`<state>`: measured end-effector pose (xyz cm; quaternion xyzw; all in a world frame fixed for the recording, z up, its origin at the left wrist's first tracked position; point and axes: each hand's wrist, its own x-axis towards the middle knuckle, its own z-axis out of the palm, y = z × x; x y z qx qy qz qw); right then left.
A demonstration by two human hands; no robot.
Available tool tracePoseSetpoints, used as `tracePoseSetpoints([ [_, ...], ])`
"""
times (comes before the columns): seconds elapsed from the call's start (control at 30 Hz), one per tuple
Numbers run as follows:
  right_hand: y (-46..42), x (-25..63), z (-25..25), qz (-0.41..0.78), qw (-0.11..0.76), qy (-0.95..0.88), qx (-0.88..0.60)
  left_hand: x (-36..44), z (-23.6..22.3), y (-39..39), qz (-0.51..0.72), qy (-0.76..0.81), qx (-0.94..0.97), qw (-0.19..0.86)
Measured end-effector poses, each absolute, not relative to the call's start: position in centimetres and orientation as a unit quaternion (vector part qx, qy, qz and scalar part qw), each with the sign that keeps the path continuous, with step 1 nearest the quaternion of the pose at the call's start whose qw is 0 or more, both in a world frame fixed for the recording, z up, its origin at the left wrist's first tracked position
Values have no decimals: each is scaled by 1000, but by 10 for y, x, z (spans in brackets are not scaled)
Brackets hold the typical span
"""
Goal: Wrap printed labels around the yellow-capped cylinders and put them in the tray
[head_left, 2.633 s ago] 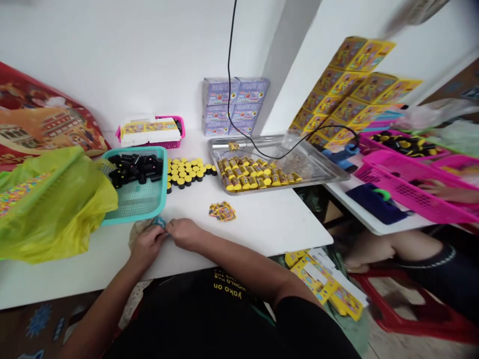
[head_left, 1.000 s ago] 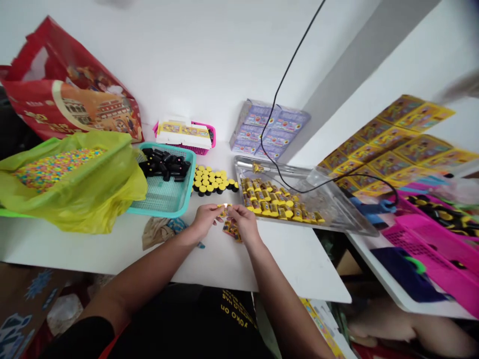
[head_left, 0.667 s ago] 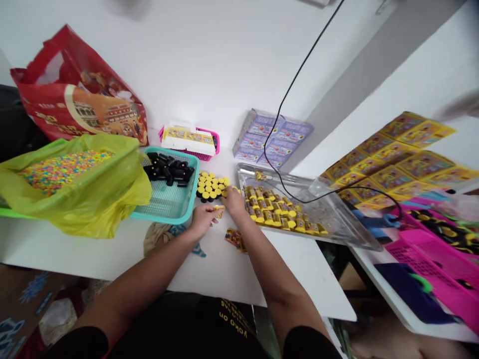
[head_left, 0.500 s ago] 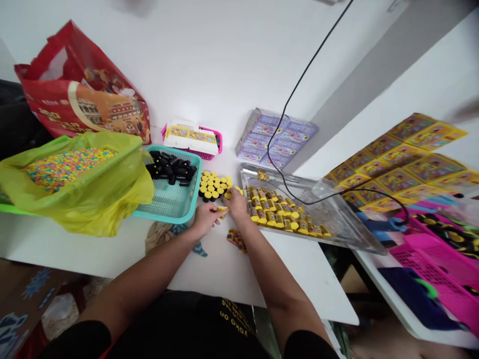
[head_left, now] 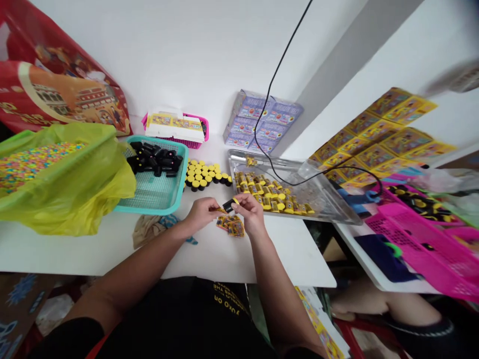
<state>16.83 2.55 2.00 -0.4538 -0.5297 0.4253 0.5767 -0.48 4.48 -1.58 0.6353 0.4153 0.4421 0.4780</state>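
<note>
My right hand pinches a small black tube with a yellow cap above the white table. Facing it, my left hand grips a small yellow printed label, its edge close to the tube; I cannot tell whether they touch. Below both hands lies a pile of printed labels. Beyond them stand several yellow-capped black tubes in a cluster. To the right, rows of labelled yellow tubes lie in a metal tray.
On the left are a teal basket of black pieces and a yellow bag of coloured beads. A black cable hangs across the tray. Purple boxes stand by the wall. Another person's leg shows at lower right.
My right hand has taken a yellow-capped tube from the cluster and drawn it back towards my left hand, which still holds the label. The view has shifted to the right.
</note>
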Motion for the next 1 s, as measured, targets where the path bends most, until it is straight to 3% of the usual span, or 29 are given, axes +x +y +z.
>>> tracePoseSetpoints([
  [0.5, 21, 170, 20, 432, 566, -516, -476, -2, -17, 46, 413, 355, 576, 609],
  [1.0, 16, 164, 13, 378, 541, -542, -519, -3, -6, 42, 396, 384, 541, 635],
])
